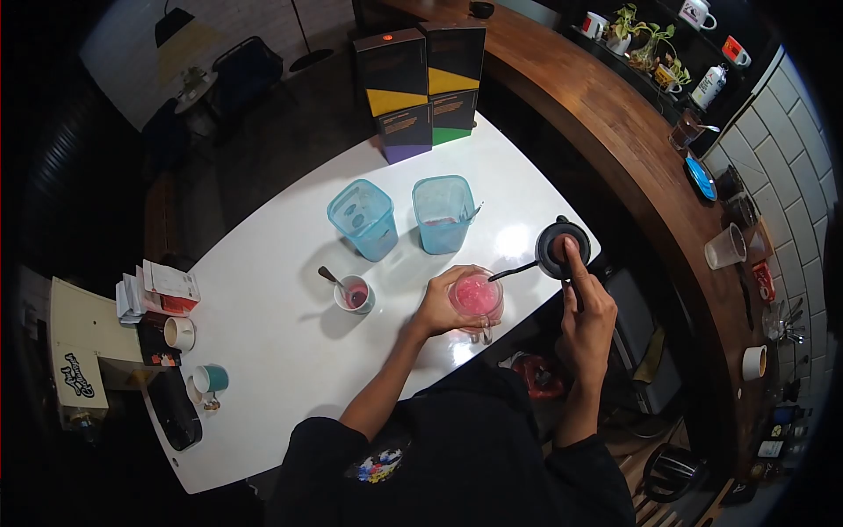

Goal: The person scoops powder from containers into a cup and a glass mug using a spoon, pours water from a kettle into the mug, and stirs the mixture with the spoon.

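Note:
My left hand (443, 303) is wrapped round a clear glass mug (479, 303) of pink liquid on the white table. To its right, my right hand (587, 307) holds a black gooseneck kettle (553, 250), one finger on its lid. The kettle's thin spout reaches over the mug's rim; whether liquid flows from it is too small to tell. Left of the mug stands a white cup (363, 304) with a spoon in it and dark pink residue. Behind are two translucent blue containers, one (361, 220) on the left and one (443, 215) with a utensil on the right.
Black boxes (392, 70) stand stacked at the white table's (272, 351) far edge. At the left are papers (167, 283), a white mug (179, 334), a teal cup (212, 379) and a black case (172, 411). A wooden counter (615, 132) curves along the right.

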{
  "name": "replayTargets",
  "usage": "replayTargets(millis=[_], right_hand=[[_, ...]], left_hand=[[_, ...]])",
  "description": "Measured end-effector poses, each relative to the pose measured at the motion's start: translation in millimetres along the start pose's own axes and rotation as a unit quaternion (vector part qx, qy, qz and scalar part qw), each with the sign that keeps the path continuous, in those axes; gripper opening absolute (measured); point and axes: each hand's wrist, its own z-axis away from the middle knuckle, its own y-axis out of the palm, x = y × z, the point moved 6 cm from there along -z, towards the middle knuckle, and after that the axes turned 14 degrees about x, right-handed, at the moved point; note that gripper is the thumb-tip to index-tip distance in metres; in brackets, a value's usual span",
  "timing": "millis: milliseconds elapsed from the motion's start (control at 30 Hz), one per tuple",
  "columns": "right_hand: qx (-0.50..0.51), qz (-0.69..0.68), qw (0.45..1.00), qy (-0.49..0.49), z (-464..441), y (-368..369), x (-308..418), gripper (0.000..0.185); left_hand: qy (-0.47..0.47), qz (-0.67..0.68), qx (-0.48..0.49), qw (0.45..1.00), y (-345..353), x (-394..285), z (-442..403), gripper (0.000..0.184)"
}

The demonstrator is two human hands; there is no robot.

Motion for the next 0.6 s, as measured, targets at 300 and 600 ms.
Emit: replayTargets(millis=[300, 600], right_hand=[[-0.035, 0.011, 0.998, -0.048, 3.4, -2.3, 1.4, 0.080], [-0.028, 0.006, 0.998, -0.058, 3.0, 0.3, 5.3, 0.079]], left_hand=[[-0.002, -0.030, -0.007, 1.000, -6.6, -3.2, 0.2, 0.082], [0.029, -0.119, -0.015, 0.992, -4.3, -19.7, -3.5, 0.083]])
